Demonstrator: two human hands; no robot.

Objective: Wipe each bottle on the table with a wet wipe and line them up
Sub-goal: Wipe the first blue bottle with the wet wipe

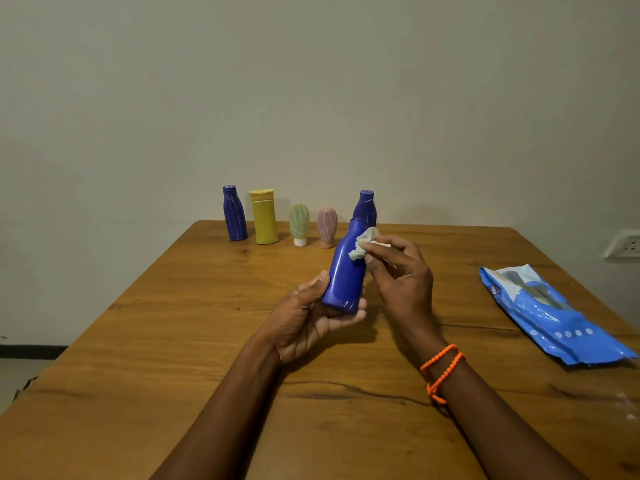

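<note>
L hand (311, 317) grips blue bottle (346, 271) at its base, long axis tilting up-right, w/ R hand (398, 275) just beside pinching wet wipe (363, 242) on its shoulder.

A wooden table (173, 341) carries four upright bottles along its far edge: blue (234, 213), yellow (264, 216), green (299, 224), pink (326, 227). A blue wipes packet (550, 315) lies by the right edge

Wipes pack (550, 313) print too small to read.
</note>
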